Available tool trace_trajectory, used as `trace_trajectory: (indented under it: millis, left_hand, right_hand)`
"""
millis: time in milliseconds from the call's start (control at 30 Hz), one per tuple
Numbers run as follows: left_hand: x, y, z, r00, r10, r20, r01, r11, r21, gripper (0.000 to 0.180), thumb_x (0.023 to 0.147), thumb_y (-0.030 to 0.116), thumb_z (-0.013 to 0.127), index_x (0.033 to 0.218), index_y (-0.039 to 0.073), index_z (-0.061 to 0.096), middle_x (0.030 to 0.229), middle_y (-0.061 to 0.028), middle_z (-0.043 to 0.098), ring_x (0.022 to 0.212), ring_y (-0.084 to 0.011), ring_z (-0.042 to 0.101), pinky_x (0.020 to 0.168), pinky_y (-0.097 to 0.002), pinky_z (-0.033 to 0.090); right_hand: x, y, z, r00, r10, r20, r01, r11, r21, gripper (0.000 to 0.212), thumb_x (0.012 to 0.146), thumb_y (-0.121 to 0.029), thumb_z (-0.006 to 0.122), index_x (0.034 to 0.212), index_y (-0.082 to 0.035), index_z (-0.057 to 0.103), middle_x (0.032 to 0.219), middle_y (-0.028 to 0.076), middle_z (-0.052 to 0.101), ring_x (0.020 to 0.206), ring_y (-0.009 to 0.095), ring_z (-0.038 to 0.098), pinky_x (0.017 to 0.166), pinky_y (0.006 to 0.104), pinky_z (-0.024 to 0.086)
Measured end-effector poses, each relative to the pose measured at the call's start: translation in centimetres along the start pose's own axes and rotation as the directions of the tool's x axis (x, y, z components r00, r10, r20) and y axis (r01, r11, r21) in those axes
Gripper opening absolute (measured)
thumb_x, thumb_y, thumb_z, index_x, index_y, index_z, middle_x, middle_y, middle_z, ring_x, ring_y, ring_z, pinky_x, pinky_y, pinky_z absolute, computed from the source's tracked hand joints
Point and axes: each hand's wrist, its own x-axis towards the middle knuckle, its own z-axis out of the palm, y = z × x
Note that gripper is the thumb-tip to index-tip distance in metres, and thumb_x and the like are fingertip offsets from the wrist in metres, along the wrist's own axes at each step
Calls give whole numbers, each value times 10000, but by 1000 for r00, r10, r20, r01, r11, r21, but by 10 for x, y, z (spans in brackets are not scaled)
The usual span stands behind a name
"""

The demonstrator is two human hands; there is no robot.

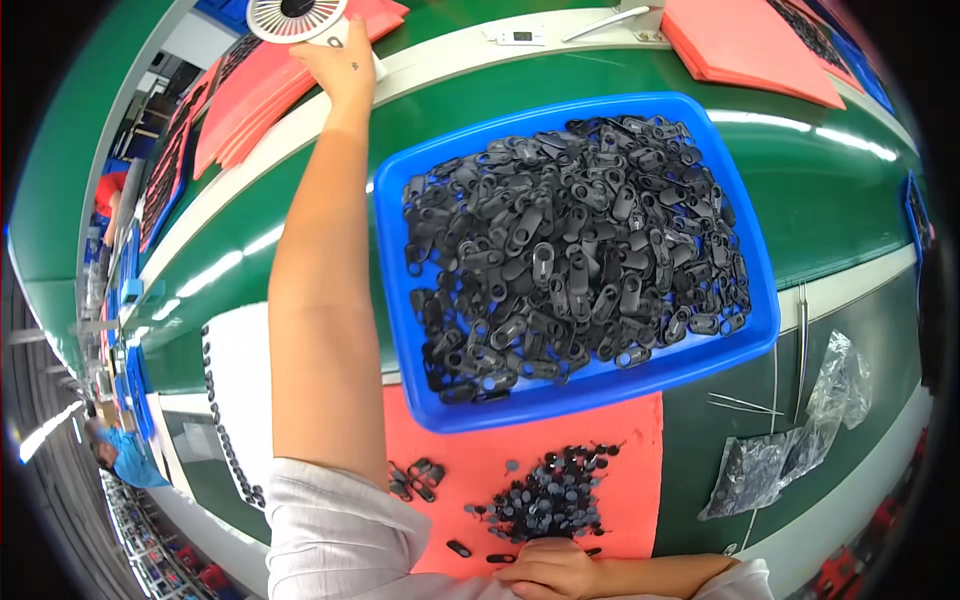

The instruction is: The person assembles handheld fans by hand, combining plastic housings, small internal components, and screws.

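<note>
My left arm stretches far forward, and my left hand (345, 68) is closed round the body of a small white fan (335, 38) at the upper left. My right hand (550, 572) rests on the pink foam mat (630, 480) at the lower edge, its fingers curled in; whatever lies inside them is hidden. Just beyond it is a pile of small black round parts (550, 490). A few black oblong clips (418, 478) lie left of the pile. Past the mat stands a blue tray (590, 395) heaped with black oblong clips (570, 240).
Tweezers (745, 405) and clear plastic bags (750, 475) of dark parts lie at the right. Pink foam sheets (745, 50) are stacked at the back. A spiral-bound white notebook (240, 390) lies left of my arm. People work far left.
</note>
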Motion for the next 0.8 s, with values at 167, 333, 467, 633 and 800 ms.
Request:
trace_trajectory:
  millis: [167,333,467,633,800]
  left_hand:
    - [-3,-2,10,988,51,143,-42,997,-63,572,735,165,684,1026,-129,289,1001,-250,474,924,-288,513,828,-378,411]
    - [-7,5,6,964,-221,150,245,955,-168,565,766,169,663,1037,-123,264,1006,-249,469,938,-269,511,832,-356,418]
    - [-14,9,7,976,-53,213,59,998,-24,565,774,195,671,1038,-111,277,1022,-229,475,933,-250,507,850,-352,412]
    - [-26,-1,-7,964,-57,260,76,995,-63,456,756,202,711,993,-53,415,916,-126,537,816,-166,522,759,-300,440]
    - [-33,10,-20,849,-209,486,267,962,-54,359,727,183,747,938,-16,535,889,-88,606,783,-141,572,729,-270,455]
  right_hand:
    - [-1,1,-5,996,77,-49,-78,997,-14,170,776,-92,646,925,-12,625,715,84,591,588,207,585,521,295,489]
    - [1,3,-4,992,63,-106,-65,998,-20,162,778,-100,648,918,-22,624,715,79,593,594,198,592,529,295,497]
    - [3,2,-6,992,59,-115,-61,998,-15,155,786,-100,638,919,-23,623,714,80,594,595,199,593,526,292,494]
    - [5,-3,-6,997,77,-29,-77,997,-15,128,789,-114,625,887,-33,617,703,69,577,576,199,582,519,292,489]
    - [5,-2,-7,998,47,-50,-50,997,-65,114,785,-118,622,869,-41,613,694,63,565,568,194,575,517,291,486]
